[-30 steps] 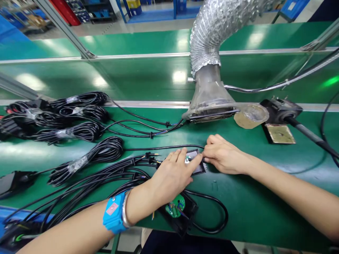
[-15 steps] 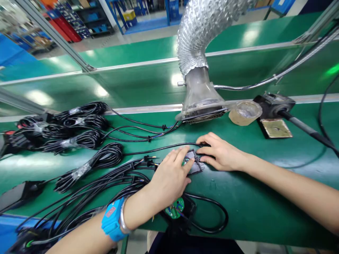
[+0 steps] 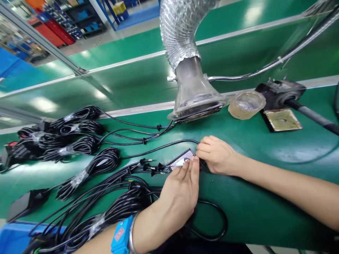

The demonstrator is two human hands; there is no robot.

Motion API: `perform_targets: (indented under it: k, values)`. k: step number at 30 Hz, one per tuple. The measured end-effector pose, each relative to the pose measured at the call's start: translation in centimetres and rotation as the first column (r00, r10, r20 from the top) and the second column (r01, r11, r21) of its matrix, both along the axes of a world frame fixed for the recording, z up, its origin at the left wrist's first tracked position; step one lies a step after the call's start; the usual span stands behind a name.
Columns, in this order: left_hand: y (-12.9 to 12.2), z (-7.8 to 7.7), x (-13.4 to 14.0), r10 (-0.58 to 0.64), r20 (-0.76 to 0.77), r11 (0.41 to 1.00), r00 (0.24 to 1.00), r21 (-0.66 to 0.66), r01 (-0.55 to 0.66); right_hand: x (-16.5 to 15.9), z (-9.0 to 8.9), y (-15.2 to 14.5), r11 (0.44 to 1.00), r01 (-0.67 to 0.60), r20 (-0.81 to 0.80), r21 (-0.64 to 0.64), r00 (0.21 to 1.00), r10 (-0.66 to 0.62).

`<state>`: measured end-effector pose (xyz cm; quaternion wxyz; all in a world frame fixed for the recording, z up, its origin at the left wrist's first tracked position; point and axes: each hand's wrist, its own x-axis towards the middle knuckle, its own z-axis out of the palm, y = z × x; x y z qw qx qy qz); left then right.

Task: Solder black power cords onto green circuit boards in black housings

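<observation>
A small black rectangular case (image 3: 182, 157) with a pale, shiny inside lies on the green bench. My left hand (image 3: 177, 192) reaches over its near side, with the fingers pressed together at its right end; the thumb is hidden. My right hand (image 3: 219, 155) is closed, its fingertips touching the case's right end and almost meeting my left fingertips. A black cable (image 3: 159, 150) runs from a coiled bundle (image 3: 107, 158) into my right hand, and its end is covered by the fingers.
Bundled black cables (image 3: 76, 130) and several loose cable ends (image 3: 144, 162) lie to the left. Above the case hangs a fume extraction hood (image 3: 194, 88). A translucent cup (image 3: 246, 106) and a soldering iron stand (image 3: 280, 93) with a sponge (image 3: 283, 120) stand at the right.
My right hand's spread fingers have closed at the case's right end. My left hand has shifted right, its fingers drawn together there. The view has moved slightly, and the green round board is now hidden.
</observation>
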<state>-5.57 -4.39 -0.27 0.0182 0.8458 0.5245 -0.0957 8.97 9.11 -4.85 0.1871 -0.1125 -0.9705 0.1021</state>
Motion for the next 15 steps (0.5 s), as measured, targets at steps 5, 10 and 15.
perform_targets:
  k: [5, 10, 15]
  values:
    - [0.5, -0.1, -0.2, 0.034, 0.083, 0.999, 0.996, -0.008, -0.033, -0.4, 0.3, 0.4, 1.0, -0.022, 0.028, -0.022, 0.999, 0.022]
    - [-0.2, 0.4, -1.6, 0.102, 0.33, 0.99, 0.938, 0.062, -0.13, -0.1, 0.4, 0.5, 1.0, 0.005, 0.03, -0.015, 1.0, -0.005]
    - [-1.0, -0.3, 0.4, 0.088, 0.262, 0.989, 0.961, 0.093, -0.116, -0.1, 0.2, 0.4, 0.999, 0.023, 0.027, -0.034, 0.999, -0.022]
